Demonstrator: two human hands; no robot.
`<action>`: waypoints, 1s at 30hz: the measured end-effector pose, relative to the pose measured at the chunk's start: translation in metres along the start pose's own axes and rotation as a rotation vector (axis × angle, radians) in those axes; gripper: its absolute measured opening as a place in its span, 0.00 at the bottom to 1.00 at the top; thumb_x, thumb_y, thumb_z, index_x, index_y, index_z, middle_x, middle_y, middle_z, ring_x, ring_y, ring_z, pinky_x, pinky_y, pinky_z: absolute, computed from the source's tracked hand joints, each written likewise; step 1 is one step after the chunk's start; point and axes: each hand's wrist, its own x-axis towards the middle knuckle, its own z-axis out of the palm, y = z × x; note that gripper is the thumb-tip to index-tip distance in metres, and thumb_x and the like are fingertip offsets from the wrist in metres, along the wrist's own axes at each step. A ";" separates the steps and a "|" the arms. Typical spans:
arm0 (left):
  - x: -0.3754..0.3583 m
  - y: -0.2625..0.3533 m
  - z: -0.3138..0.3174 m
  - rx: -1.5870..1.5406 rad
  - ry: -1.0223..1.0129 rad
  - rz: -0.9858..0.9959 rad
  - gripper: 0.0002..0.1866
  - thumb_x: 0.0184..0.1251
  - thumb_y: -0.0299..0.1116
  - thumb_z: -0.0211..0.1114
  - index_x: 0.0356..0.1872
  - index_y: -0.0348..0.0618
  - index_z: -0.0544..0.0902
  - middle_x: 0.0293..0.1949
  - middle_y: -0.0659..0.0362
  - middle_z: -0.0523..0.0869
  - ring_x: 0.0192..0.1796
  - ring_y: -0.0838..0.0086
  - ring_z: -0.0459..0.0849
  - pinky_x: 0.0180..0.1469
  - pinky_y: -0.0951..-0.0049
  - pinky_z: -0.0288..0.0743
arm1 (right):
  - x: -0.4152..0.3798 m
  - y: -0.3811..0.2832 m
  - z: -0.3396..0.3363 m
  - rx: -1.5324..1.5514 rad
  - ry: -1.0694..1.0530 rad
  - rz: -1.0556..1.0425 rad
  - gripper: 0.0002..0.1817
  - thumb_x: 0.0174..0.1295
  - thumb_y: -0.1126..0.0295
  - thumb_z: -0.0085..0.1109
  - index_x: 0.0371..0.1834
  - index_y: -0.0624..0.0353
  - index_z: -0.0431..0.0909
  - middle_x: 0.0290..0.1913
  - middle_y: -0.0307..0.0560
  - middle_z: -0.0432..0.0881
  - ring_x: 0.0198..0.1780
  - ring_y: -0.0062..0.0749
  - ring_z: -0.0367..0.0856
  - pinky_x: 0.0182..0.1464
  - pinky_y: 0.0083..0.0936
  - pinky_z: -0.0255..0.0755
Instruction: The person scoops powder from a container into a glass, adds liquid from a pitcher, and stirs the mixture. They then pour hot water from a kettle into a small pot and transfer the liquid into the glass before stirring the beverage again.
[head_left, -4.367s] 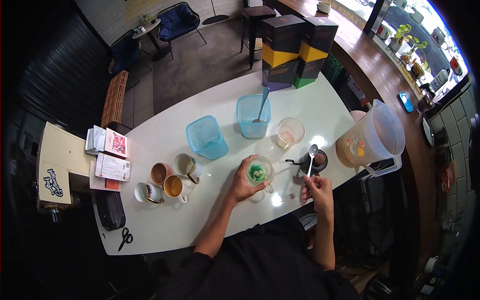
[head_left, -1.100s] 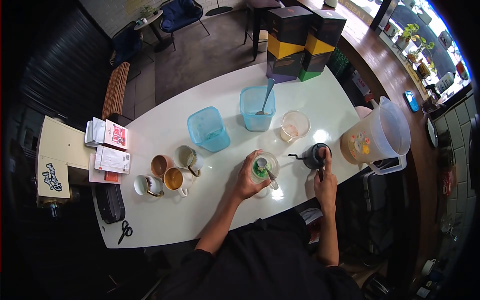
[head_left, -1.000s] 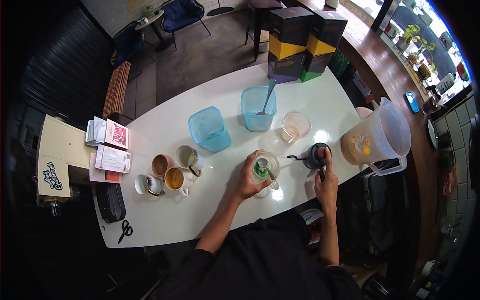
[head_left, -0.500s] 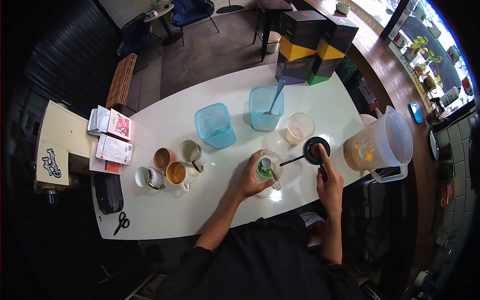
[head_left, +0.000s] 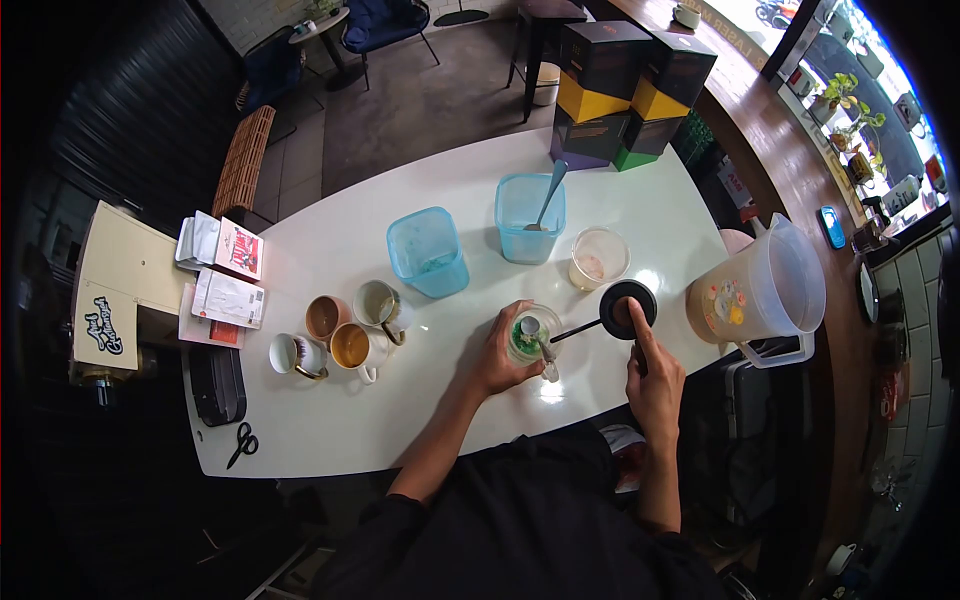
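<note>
My left hand (head_left: 507,358) is wrapped round a clear cup (head_left: 524,345) with green contents; a metal spoon (head_left: 548,356) leans in it. Between the fingers and thumb of my right hand (head_left: 654,378) is a round black object (head_left: 628,308) with a thin black stem. The stem's end is at the cup's rim; whether it touches is unclear. Beyond the hands stand a clear tub (head_left: 600,246) with a little pinkish content, a blue container (head_left: 531,246) holding a spoon, and another blue container (head_left: 430,275).
Several mugs (head_left: 350,345) stand left of my left hand on the white table (head_left: 420,410). A large translucent pitcher (head_left: 735,290) is at the right. Stacked boxes (head_left: 603,75) are at the far edge. Scissors (head_left: 242,444) and packets (head_left: 228,300) lie at the left.
The black object has moved slightly left with my right hand, bringing its stem closer to the cup. My left hand still holds the cup.
</note>
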 end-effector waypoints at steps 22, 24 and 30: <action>0.001 -0.005 0.003 -0.048 0.006 -0.013 0.52 0.39 0.35 0.81 0.71 0.41 0.64 0.67 0.50 0.71 0.71 0.54 0.70 0.73 0.60 0.66 | 0.001 -0.006 0.000 -0.095 0.029 -0.003 0.49 0.49 0.91 0.55 0.76 0.33 0.67 0.27 0.51 0.77 0.25 0.42 0.76 0.34 0.38 0.73; 0.001 -0.007 0.004 -0.045 0.014 0.009 0.51 0.39 0.34 0.81 0.70 0.41 0.65 0.66 0.50 0.71 0.71 0.54 0.70 0.73 0.59 0.66 | 0.000 -0.005 -0.001 -0.098 0.030 0.003 0.50 0.49 0.91 0.55 0.76 0.33 0.68 0.27 0.51 0.77 0.25 0.42 0.76 0.34 0.38 0.73; 0.001 -0.004 0.002 -0.016 0.018 0.043 0.51 0.41 0.32 0.85 0.70 0.43 0.65 0.67 0.52 0.72 0.69 0.62 0.72 0.71 0.62 0.67 | -0.001 -0.005 -0.003 -0.130 0.038 0.008 0.49 0.49 0.91 0.55 0.76 0.34 0.68 0.28 0.51 0.78 0.26 0.42 0.77 0.35 0.38 0.74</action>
